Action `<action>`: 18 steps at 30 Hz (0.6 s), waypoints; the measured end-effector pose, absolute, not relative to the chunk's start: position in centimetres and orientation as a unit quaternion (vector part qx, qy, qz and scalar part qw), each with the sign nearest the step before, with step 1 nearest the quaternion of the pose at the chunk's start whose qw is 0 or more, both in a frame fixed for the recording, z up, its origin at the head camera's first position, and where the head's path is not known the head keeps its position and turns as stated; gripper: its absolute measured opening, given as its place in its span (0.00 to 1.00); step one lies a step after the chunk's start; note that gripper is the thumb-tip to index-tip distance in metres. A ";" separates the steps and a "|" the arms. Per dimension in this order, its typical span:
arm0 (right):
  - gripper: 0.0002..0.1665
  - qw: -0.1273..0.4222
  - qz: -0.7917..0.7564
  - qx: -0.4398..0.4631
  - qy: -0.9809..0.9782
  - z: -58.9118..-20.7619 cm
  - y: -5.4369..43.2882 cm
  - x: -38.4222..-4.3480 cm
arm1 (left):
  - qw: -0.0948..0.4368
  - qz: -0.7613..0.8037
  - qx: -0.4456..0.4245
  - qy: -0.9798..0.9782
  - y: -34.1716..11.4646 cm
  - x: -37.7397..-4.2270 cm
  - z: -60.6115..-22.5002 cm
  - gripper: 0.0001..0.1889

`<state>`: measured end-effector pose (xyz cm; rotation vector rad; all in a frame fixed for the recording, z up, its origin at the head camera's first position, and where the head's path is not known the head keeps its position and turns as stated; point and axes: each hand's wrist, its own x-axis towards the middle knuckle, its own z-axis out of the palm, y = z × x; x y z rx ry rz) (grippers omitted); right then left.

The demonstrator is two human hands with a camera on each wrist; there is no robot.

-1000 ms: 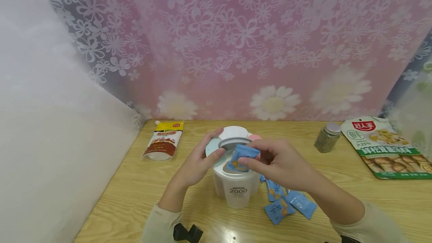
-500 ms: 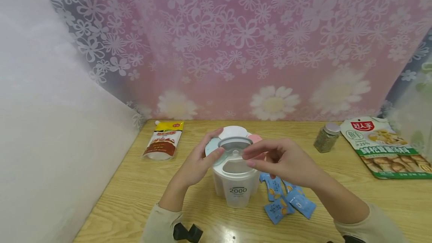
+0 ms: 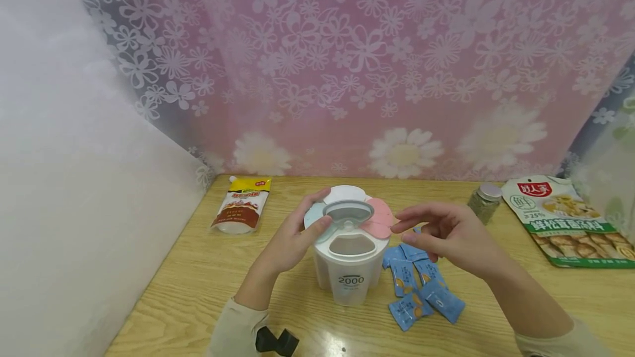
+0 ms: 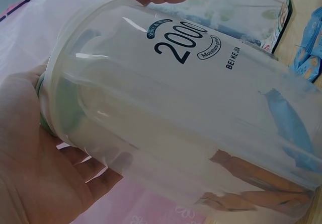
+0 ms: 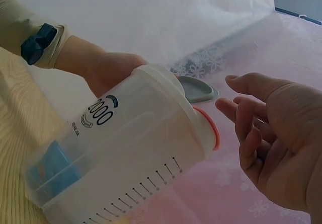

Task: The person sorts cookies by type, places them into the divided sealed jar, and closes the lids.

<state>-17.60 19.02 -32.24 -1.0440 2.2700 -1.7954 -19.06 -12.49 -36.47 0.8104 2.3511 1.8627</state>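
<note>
My left hand grips the top side of a clear storage container marked 2000, its thumb on the lid's pale blue section. The lid's grey flap stands raised, uncovering the front opening. A blue snack packet lies low inside that compartment, and brown packets show in another in the left wrist view. My right hand is held in the air right of the lid's pink section, fingers loosely bent and holding nothing. Beneath it, several blue snack packets lie on the table.
On the wooden table, a yellow, white and brown pouch lies back left. A small glass jar with a metal lid stands back right, beside a large green and white mushroom seasoning bag. A floral curtain hangs behind.
My right hand has let a blue snack packet drop into the container's front opening, then moved right, away from the lid. My left hand has kept its grip.
</note>
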 end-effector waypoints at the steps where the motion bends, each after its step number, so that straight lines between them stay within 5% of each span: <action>1: 0.18 0.032 -0.583 -0.340 0.737 -32.5 19.3 -17.6 | 0.014 0.598 0.261 0.758 -12.5 -19.1 -36.5 0.29; 18: 0.25 0.046 -0.514 -0.358 0.778 -37.9 23.4 -20.6 | 0.003 0.594 0.264 0.760 -12.4 -19.0 -36.4 0.29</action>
